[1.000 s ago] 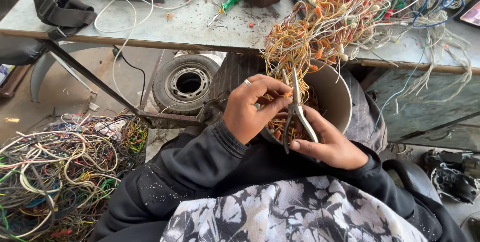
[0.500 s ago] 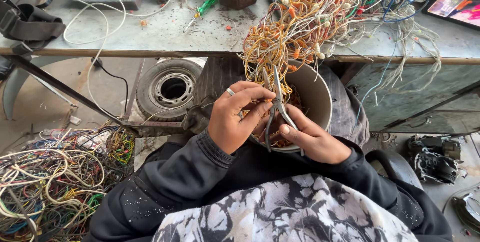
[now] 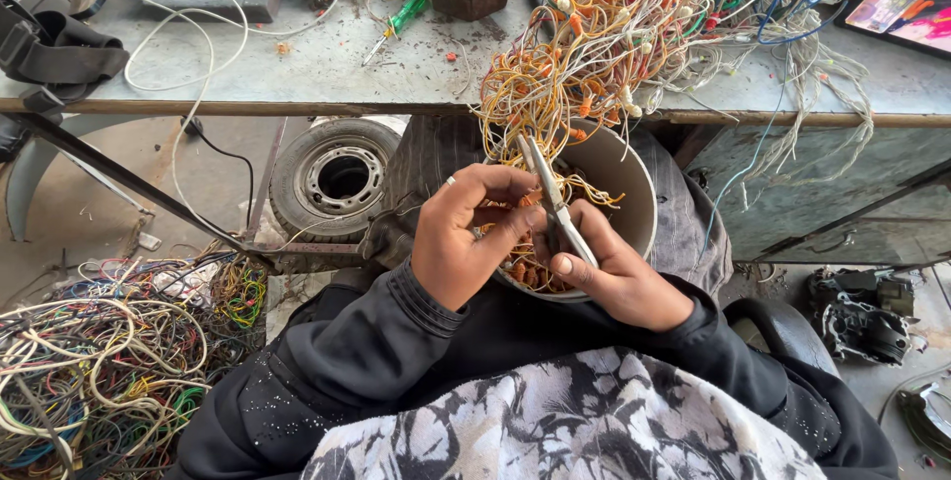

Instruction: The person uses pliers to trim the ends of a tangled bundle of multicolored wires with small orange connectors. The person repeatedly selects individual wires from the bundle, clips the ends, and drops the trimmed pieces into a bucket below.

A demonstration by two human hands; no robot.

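Head view, right hand grip pinching scissors, left hand grip pinching wires, bucket holding cut bits

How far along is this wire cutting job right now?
Done: cut pieces lie in the pale bowl on the lap. In hand: the right hand holds scissors at thin wires pinched by the left hand. Left: a big bundle of connector-tipped wires hangs from the table, so much looks uncut.

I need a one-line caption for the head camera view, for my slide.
Right hand holds scissors over a white bucket; left hand grips thin wires.
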